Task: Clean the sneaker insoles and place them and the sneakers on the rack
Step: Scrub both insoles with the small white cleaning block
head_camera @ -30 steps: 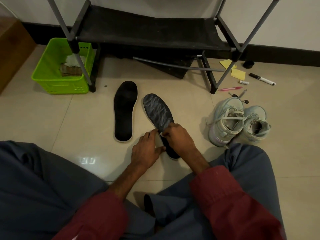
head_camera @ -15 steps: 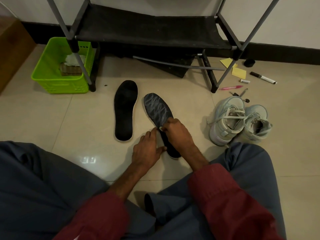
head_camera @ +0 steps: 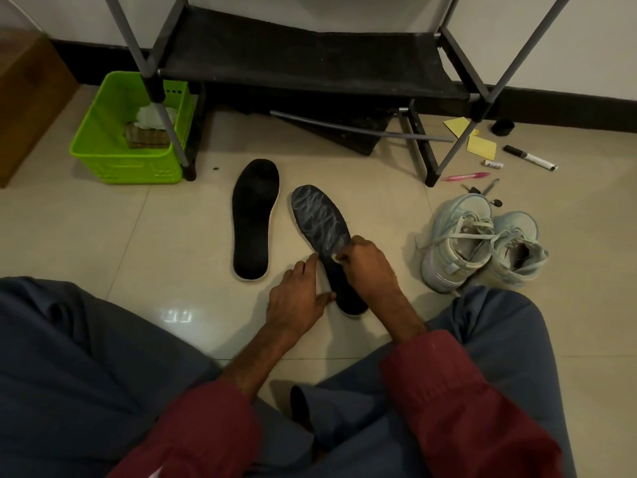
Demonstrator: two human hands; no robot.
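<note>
Insole [head_camera: 319, 220] streaked with white lies flat on the tiled floor [head_camera: 103, 236] near the rack [head_camera: 310, 63], looks light and bendy, best pinned at its heel while the left hand [head_camera: 296, 298] rests loosely spread beside it and the right hand [head_camera: 367, 263] pinches something small and white against it.

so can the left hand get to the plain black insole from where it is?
Probably yes. The left hand rests on the floor by the streaked insole, and the plain black insole lies flat just to its left, with only bare tile between them.
</note>
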